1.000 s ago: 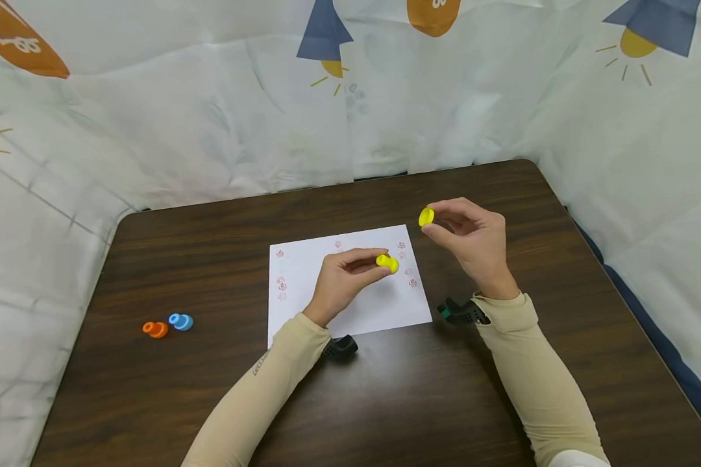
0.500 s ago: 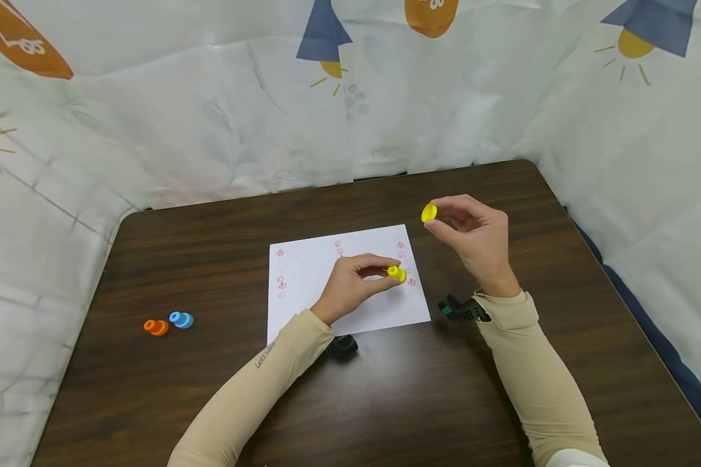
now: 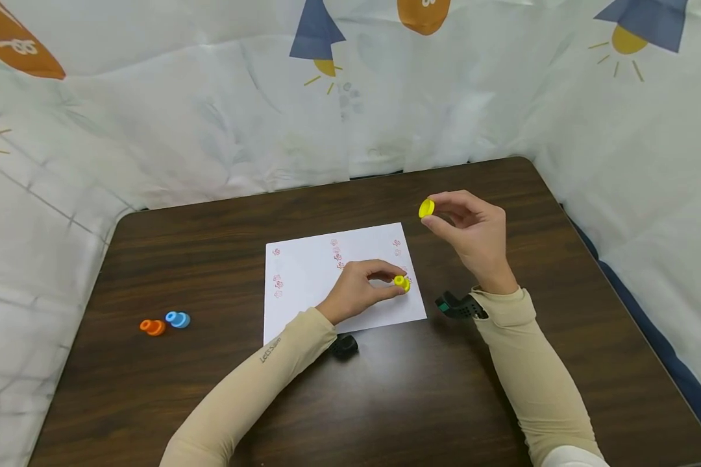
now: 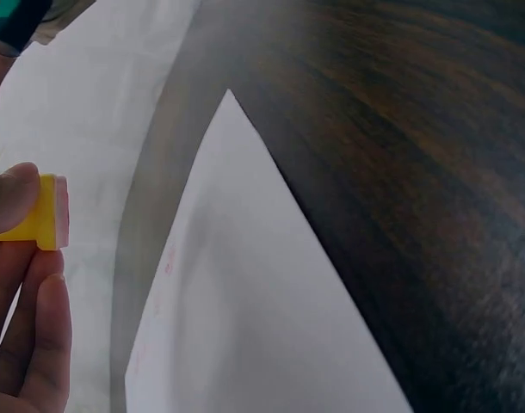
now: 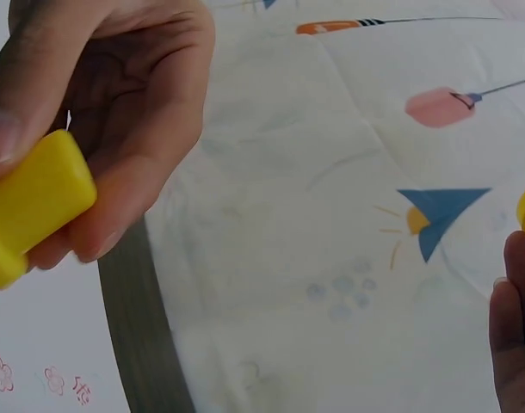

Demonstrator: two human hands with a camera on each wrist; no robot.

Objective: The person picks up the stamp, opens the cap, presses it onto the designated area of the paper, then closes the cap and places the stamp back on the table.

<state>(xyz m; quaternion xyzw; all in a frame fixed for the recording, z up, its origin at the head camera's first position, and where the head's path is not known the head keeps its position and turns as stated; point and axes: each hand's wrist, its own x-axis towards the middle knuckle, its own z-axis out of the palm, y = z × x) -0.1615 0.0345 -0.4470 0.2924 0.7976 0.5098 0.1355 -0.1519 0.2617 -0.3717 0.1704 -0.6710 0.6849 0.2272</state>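
My left hand [image 3: 359, 288] pinches a yellow toy stamp [image 3: 401, 283] between thumb and fingers over the right part of a white sheet of paper [image 3: 304, 311]. In the left wrist view the stamp [image 4: 46, 213] shows a pinkish-red face, with a gap between it and the paper [image 4: 237, 284]. Raised past the sheet's right edge, my right hand [image 3: 476, 237] holds a round yellow cap [image 3: 426, 208] by its rim, hollow side showing. Small red flower prints [image 5: 54, 380] mark the paper; my left hand covers some of them.
An orange stamp [image 3: 152, 327] and a blue stamp [image 3: 178, 319] stand side by side on the dark wooden table [image 3: 210, 259], left of the paper. White printed cloth [image 3: 210, 117] hangs behind and beside the table. Each wrist wears a black device [image 3: 458, 306].
My left hand has moved right and toward me with the stamp, nearer the sheet's right edge, uncovering more prints in the middle. My right hand with the cap has risen slightly.
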